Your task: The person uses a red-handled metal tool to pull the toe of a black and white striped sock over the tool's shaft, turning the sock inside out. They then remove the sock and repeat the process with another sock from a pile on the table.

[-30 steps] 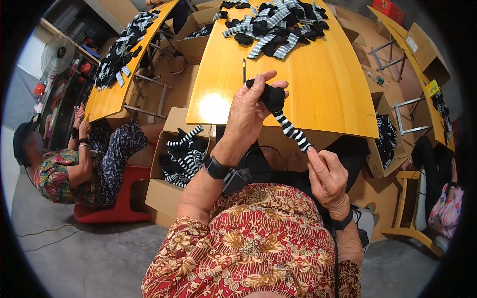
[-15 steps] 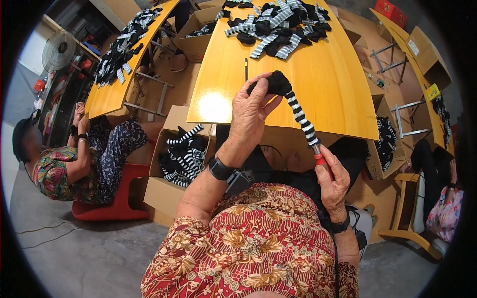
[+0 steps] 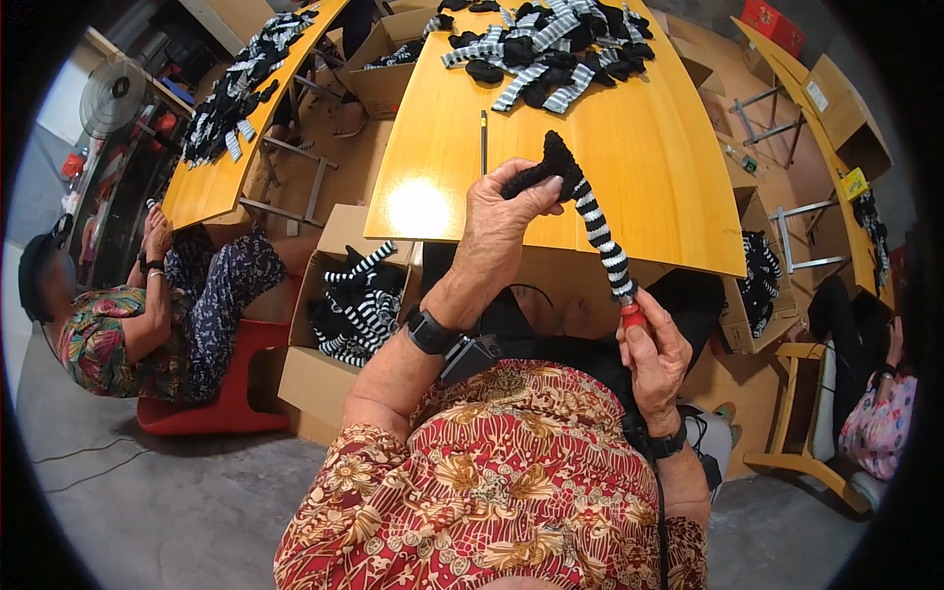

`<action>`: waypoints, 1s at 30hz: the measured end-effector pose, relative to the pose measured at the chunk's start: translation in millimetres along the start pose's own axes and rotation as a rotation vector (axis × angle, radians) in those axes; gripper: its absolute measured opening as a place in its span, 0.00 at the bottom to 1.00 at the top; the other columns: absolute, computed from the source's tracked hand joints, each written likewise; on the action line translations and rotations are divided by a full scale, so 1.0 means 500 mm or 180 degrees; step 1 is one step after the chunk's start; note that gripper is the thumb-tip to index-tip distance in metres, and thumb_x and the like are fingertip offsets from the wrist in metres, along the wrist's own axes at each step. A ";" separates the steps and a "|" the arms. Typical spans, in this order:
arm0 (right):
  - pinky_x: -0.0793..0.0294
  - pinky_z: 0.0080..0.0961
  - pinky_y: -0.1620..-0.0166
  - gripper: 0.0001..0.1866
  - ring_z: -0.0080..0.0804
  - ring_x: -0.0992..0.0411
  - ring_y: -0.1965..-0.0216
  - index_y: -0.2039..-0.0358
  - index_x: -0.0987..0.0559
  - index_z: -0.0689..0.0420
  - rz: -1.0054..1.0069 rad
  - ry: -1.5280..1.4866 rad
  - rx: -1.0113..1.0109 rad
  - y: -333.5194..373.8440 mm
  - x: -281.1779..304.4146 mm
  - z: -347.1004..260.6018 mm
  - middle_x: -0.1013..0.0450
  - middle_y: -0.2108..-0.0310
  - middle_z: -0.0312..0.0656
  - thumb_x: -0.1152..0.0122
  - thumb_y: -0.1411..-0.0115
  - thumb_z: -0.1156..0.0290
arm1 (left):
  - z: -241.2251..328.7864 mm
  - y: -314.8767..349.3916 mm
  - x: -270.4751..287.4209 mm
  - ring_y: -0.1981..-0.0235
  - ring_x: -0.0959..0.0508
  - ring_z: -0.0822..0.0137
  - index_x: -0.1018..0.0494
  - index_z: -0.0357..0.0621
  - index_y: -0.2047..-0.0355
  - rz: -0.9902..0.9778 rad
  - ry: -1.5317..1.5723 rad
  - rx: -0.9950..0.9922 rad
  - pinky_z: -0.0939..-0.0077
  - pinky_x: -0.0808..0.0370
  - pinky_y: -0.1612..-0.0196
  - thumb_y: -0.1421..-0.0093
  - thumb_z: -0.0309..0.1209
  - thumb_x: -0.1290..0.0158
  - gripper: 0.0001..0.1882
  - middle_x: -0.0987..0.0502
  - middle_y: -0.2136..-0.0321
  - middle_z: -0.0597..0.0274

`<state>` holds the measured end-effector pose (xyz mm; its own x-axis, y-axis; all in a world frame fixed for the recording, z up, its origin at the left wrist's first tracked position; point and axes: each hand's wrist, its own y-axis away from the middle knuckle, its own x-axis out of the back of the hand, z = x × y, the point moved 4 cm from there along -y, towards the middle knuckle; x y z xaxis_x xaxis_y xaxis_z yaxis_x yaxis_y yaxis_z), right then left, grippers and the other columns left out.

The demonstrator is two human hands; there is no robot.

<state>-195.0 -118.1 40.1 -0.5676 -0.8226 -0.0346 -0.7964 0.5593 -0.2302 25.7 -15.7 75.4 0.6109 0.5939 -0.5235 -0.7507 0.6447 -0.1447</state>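
Above the near edge of the table, my left hand (image 3: 497, 226) is closed on the black end of a small knitted piece (image 3: 559, 167), its thumb pressing the fabric. A pointed black tip sticks up past my fingers. From there a narrow black-and-white striped knitted tube (image 3: 604, 241) runs down to the right. My right hand (image 3: 654, 354) grips the red handle of a tool (image 3: 631, 317) whose upper end goes into the lower end of the tube, so its shaft is mostly hidden.
Striped and black knitted pieces lie heaped on the far part of the table (image 3: 678, 167), near a dark pen (image 3: 483, 143). Open cardboard boxes (image 3: 320, 379) of similar pieces stand at both sides. A person (image 3: 128, 320) sits left on a red chair (image 3: 211, 418); another (image 3: 875, 423) sits right.
My left fingers have shifted on the black fabric, and its tip now points up higher. The right hand and the red handle are slightly lower. The view has shifted a little.
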 end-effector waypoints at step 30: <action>0.29 0.34 0.66 0.16 0.42 0.31 0.71 0.53 0.25 0.61 -0.0248 0.3206 0.1490 -0.215 -0.100 0.043 0.33 0.72 0.46 0.49 0.43 0.77 | 0.089 0.001 0.091 0.62 0.20 0.72 0.29 0.39 0.57 0.0518 0.0070 -0.0447 0.78 0.23 0.54 0.43 0.25 0.40 0.14 0.20 0.63 0.60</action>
<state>-76.7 -139.3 45.7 -0.5986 -0.2755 0.7522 -0.8005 0.2409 -0.5488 64.5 33.1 88.8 0.4744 0.6730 -0.5675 -0.8675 0.4668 -0.1717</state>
